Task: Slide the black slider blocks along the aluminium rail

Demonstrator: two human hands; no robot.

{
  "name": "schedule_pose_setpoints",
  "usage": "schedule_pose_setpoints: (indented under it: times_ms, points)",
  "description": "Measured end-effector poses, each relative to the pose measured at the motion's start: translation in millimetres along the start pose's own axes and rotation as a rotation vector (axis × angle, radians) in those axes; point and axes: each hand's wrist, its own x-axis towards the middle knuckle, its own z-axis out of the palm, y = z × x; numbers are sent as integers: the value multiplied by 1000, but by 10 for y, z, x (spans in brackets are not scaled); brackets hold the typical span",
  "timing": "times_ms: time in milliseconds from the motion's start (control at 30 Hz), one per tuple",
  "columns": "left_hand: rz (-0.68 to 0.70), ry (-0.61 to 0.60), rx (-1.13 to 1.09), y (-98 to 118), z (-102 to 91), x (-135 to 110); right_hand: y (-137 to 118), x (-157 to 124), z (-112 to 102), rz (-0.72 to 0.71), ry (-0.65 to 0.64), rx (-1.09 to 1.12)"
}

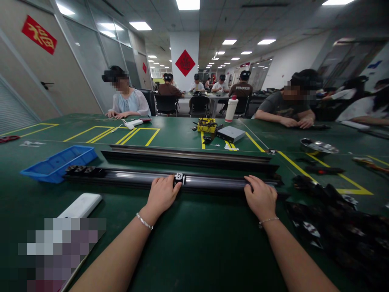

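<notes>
Under ceiling lights (188, 4), black rails (212, 182) lie across a yellow-lined green table (206, 239).

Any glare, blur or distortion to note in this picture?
Head view: bright glare along the black rail; ceiling lights blown out white; the door at far left leaning, likely wide-angle distortion; black parts at right dark and soft, hard to separate; a pixelated patch at lower left.

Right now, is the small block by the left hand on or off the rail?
On: the block sits across the rail, beside the left hand's fingertips. Cannot tell whether it's locked.
</notes>
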Motion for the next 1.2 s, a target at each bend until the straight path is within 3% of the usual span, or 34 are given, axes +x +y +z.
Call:
schedule_pose_setpoints:
  times_ms: [500,967,1200]
  points:
    - [24,-28,-22,-12,-7,-6,16,5,18,5,-11,7]
    - [-9,56,-87,2,67,-19,12,-7,25,-2,24,-1]
    - [113,16,-175,125,-6,-39,1,-3,0,6,-6,-8]
